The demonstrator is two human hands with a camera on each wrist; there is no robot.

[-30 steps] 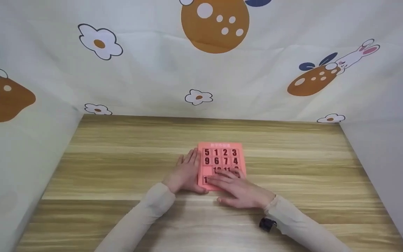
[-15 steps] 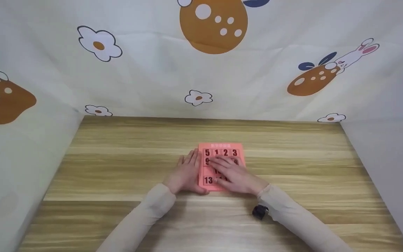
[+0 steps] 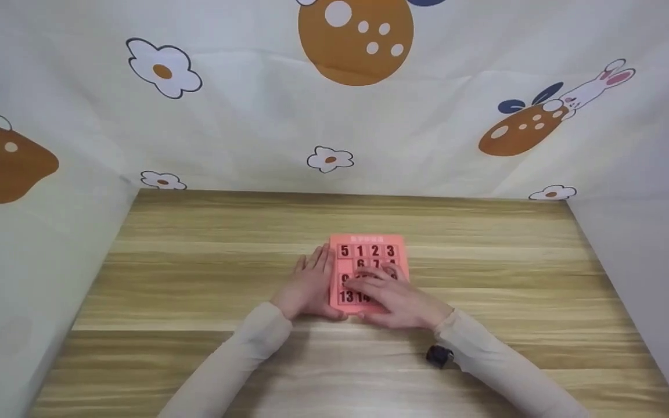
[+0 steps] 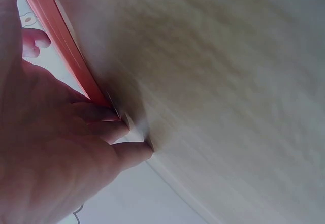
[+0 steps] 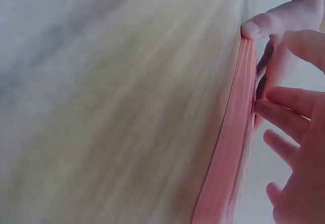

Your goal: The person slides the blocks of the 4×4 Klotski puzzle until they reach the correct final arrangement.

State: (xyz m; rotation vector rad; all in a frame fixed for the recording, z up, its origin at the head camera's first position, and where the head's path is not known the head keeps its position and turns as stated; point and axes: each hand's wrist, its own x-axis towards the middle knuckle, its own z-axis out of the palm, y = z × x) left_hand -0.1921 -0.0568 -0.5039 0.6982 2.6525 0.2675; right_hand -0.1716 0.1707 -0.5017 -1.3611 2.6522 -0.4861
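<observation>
A pink sliding number puzzle (image 3: 367, 238) lies flat on the table in the head view. Along its left edge rests my left hand (image 3: 309, 290), fingers extended and thumb at the near left corner. My right hand (image 3: 399, 301) is over the lower right tiles, covering several of them. One of its fingertips is at the 9 tile (image 3: 344, 280), in the third row of the left column. The second-row space above that tile is vacant. In the left wrist view, fingers (image 4: 109, 130) lie beside the puzzle's side wall (image 4: 76, 64). The right wrist view shows spread fingers (image 5: 287, 117) at the puzzle face.
The wooden table (image 3: 207, 249) extends around the puzzle on all sides. A pale patterned cloth (image 3: 241, 116) stands behind it and on both sides. A small black object (image 3: 439, 355) is attached at the right wrist.
The 9 tile has slid toward me from the second row to the third, so the gap is now above it. My right hand moved up, then back down. My left hand stayed put.
</observation>
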